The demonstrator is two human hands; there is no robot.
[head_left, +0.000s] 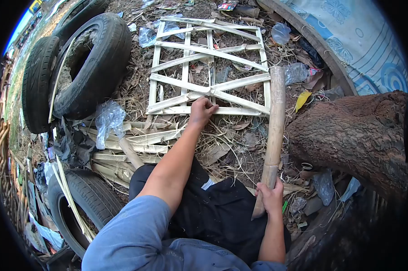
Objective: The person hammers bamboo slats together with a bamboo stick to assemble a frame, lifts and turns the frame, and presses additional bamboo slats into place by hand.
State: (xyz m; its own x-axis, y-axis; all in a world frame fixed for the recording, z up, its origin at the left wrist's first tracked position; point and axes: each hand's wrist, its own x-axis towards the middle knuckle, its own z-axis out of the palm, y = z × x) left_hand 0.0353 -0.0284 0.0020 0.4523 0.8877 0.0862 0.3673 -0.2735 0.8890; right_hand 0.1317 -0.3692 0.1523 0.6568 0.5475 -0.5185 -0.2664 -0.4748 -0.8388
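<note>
A lattice frame of pale split-bamboo strips [186, 84] lies on the ground in front of me, some strips crossing diagonally. My left hand [203, 111] is at the middle of its near edge, fingers pressed together close to where strips cross. Whatever they pinch is too small or hidden to make out. My right hand [271, 197] wraps around the lower part of a thick bamboo pole [275, 131]. The pole reaches up along the frame's right side, its far end by the frame's right edge.
Old tyres [109, 58] stand at the left, with another tyre [84, 194] nearer me. Split bamboo pieces [140, 137] are piled left of my knees. A thick log [348, 135] lies right, below a blue patterned sheet [348, 36]. Plastic bags [110, 122] and dry leaves litter the soil.
</note>
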